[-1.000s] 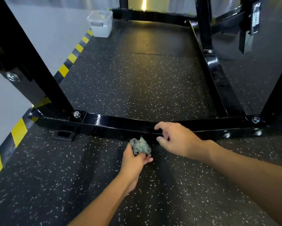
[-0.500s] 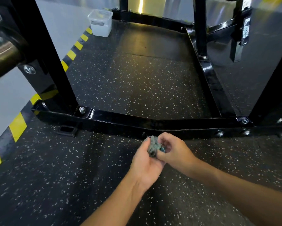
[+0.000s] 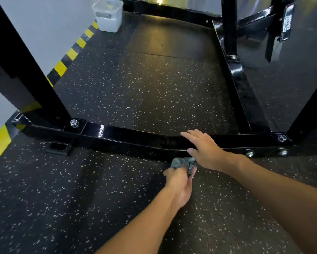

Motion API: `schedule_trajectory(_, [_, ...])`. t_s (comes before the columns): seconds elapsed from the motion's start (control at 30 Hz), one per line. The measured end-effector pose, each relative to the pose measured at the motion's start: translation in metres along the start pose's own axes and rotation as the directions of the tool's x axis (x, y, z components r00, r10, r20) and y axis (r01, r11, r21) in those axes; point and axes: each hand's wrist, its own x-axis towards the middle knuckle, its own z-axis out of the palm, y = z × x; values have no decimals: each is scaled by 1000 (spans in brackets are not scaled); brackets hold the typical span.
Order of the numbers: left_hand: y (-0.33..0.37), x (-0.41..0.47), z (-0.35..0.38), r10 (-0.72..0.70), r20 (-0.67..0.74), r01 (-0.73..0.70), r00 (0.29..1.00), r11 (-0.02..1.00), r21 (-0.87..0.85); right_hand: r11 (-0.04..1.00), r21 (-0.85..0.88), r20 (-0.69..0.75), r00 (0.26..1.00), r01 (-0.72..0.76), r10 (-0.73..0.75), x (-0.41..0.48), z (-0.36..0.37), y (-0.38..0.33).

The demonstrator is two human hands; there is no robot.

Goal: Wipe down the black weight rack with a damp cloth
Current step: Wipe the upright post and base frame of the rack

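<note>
Setting: A gym floor (image 3: 145,88) of black rubber flecked with white, seen from a low crouch. A yellow-and-black hazard stripe (image 3: 71,54) edges it on the left, beside a pale wall.
Background: A white lidded plastic tub (image 3: 108,14) stands at the far end of the stripe, well apart from the hands.
Rack: The black weight rack's glossy front base bar (image 3: 126,136) lies across the middle of the view. A silver bolt (image 3: 74,123) fixes it to the left upright (image 3: 25,70), and a side bar (image 3: 244,92) runs away from it on the right.
Cloth: A small grey-green cloth (image 3: 183,162), bunched into a ball, sits low against the front face of the base bar near its middle, just above the floor.
Left hand: The left hand (image 3: 179,182) grips the cloth with its fingers curled round it. The bunching probably makes a firm pad for rubbing a narrow face.
Right hand: The right hand (image 3: 203,149) holds nothing. Its fingers are straight and slightly spread over the top of the bar, just beside the cloth. Whether the palm presses down or hovers cannot be told. It seems placed to steady the crouching body.
Step in hand: Likely wiping the bar's front face, with much of the frame left to do.
Next move calls for: Working the cloth around the bolt heads, where it could snag.
</note>
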Motion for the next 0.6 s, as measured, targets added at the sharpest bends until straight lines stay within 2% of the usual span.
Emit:
schedule_trajectory(0.17, [-9,9,16,90,-93,-92,992,996,-19,993,101,-102,994,58,-47,2,12,13])
schedule_trajectory(0.3, [-4,8,-7,302,-166,-316,939,947,-61,988,155,-96,995,23,-8,6,14,11])
schedule_trajectory(0.33, [-4,7,-6,330,-157,-342,931,938,-56,987,158,-104,995,14,2,6,14,10])
schedule_trajectory(0.5, [-8,-7,11,289,-51,-284,956,955,89,976,219,-118,993,2,25,4,15,8])
schedule_trajectory(0.6, [12,-9,-7,431,-99,-431,897,902,23,971,240,-113,993,-14,42,2,13,8])
